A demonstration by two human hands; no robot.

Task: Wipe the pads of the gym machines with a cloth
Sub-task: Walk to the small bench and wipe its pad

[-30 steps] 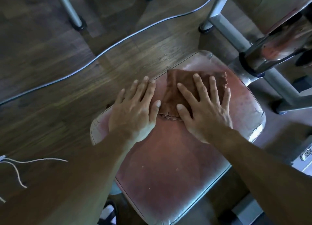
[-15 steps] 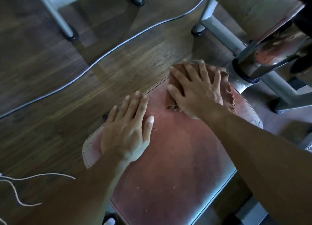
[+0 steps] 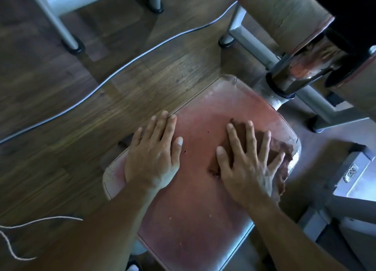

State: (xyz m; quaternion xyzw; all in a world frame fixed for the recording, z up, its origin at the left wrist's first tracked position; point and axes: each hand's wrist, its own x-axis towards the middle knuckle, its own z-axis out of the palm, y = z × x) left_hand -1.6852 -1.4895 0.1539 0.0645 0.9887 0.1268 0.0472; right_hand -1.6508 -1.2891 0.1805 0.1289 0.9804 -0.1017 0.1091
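A worn red seat pad of a gym machine fills the middle of the view. A brown cloth lies on the pad's right side, near its right edge. My right hand presses flat on the cloth with fingers spread, covering most of it. My left hand rests flat on the pad's left edge, fingers apart, holding nothing. Small crumbs dot the pad surface between the hands.
A second worn pad and a chrome post of the machine rise at the upper right. Grey frame legs stand on the wood floor. A grey cable snakes across the floor; a white cord lies lower left.
My right hand has slid the cloth from the pad's far corner back toward me and to the right edge. My left hand has stayed flat on the left edge.
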